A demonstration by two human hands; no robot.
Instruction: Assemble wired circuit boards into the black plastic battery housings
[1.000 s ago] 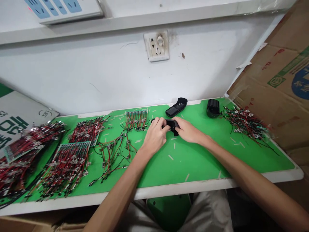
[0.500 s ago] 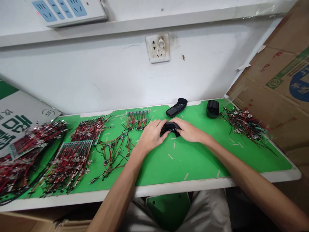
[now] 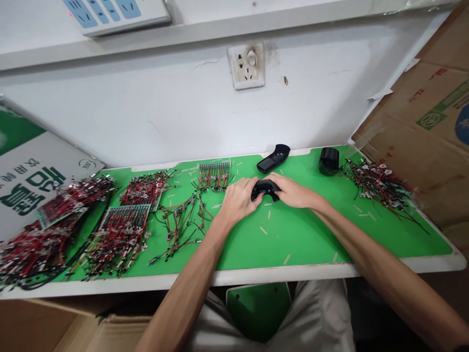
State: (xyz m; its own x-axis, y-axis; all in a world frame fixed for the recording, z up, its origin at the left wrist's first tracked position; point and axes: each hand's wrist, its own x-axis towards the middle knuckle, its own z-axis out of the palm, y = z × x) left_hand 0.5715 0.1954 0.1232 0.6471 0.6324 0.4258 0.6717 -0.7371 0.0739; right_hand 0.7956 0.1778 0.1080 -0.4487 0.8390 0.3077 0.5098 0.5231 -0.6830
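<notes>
A curved black plastic shell [image 3: 264,187] is held between my two hands, just above the green mat. My left hand [image 3: 240,198] grips its left end, thumb on the near side and fingers over the far side. At the other end, my right hand [image 3: 293,190] pinches the shell the same way. Beyond my hands lies a second black shell [image 3: 274,159], its hollow side facing up. A short black plastic part [image 3: 329,161] stands farther right. Small boards with wires [image 3: 214,176] lie left of my hands.
Heaps of red and black wired parts cover the mat's left side, including a wired bundle [image 3: 117,239]. Another wire pile [image 3: 379,183] sits at right by a cardboard box [image 3: 421,146]. A wall socket [image 3: 246,66] is behind the green mat [image 3: 311,239].
The whole view has shifted slightly, so things appear a little farther right and higher. Both hands keep hold of the curved shell, with little visible change in grip.
</notes>
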